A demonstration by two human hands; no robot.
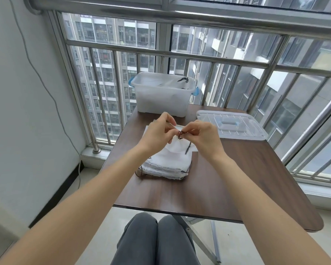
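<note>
A white mesh drawstring bag [177, 150] hangs lifted above a stack of similar white bags [166, 166] on the dark wooden table [180, 192]. My left hand [158, 133] and my right hand [203, 134] meet over the stack. Between their fingertips they pinch the bag's black drawstring [180, 135], which forms small loops there. A loose end of the cord dangles down over the bag.
A clear plastic storage box [161, 96] with blue latches stands at the table's far edge, holding white bags with black cords. Its clear lid [231, 125] lies to the right. A steel railing and window run behind. My knees are below the table's near edge.
</note>
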